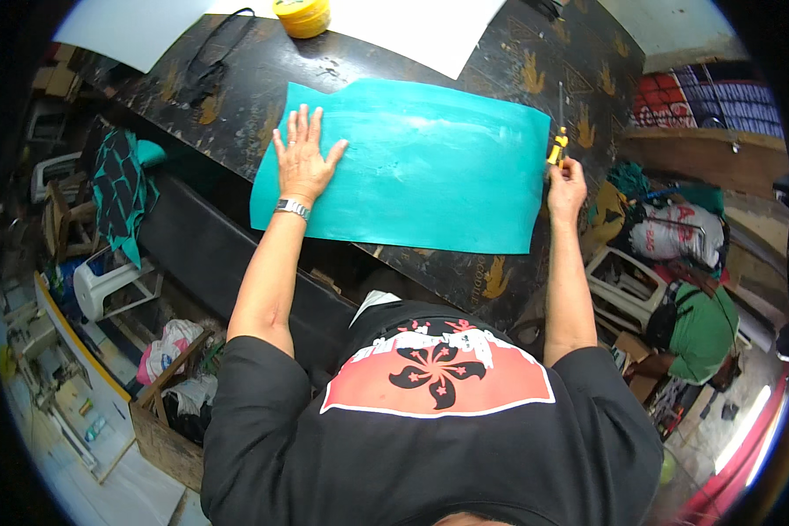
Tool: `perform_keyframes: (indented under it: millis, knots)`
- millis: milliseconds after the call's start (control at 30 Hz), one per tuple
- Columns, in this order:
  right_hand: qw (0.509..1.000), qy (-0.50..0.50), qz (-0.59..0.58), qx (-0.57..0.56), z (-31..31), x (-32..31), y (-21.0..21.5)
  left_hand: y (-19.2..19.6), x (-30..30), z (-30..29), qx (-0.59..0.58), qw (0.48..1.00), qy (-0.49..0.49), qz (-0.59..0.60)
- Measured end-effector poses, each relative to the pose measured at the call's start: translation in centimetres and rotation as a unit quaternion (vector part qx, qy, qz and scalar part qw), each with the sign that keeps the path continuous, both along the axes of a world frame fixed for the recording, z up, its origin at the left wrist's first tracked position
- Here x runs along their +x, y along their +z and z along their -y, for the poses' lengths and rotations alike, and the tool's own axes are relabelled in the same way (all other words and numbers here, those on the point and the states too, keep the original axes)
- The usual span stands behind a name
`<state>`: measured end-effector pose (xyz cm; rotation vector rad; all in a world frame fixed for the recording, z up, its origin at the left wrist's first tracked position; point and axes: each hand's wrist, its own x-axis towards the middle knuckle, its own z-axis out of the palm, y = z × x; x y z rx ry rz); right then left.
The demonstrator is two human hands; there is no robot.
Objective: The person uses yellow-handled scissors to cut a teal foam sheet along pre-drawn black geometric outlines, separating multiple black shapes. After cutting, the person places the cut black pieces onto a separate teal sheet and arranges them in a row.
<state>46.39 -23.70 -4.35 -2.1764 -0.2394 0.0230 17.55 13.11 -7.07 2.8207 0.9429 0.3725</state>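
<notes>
A large teal sheet [430, 167], perhaps leather or vinyl, lies spread on a dark, worn tabletop [465, 285]. Its edges curve a little, and pale smears show across its surface. My left hand [304, 167] rests flat on the sheet's left part, fingers spread and empty. Beyond the sheet's right edge, my right hand [567, 188] is closed around the lower end of a yellow-and-black tool [557, 146]. A long thin shaft points away from me at the tool's far end; its exact kind is too small to make out.
White sheets [403, 35] and a yellow round tub [302, 16] occupy the table's far side, beside a black strap [219, 44]. A black padded bench [210, 237] runs along the table's left. White stools [114, 285], bags and a green bundle [706, 333] crowd the floor.
</notes>
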Motion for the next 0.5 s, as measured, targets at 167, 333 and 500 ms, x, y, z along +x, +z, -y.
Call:
perform_keyframes:
  millis: [167,333,500]
  knots:
    - [0.979,-0.028,0.056,-0.193,1.8,7.4,-1.1,0.5,0.0,0.1,0.007,1.000,0.001,-0.025]
    - [0.953,-0.058,0.023,-0.297,2.2,12.6,-2.5,0.3,0.2,-0.4,-0.031,0.999,-0.008,-0.013]
    - [0.956,-0.011,0.025,-0.292,-1.4,14.2,-2.2,0.3,0.6,-1.4,-0.024,0.999,-0.027,-0.030]
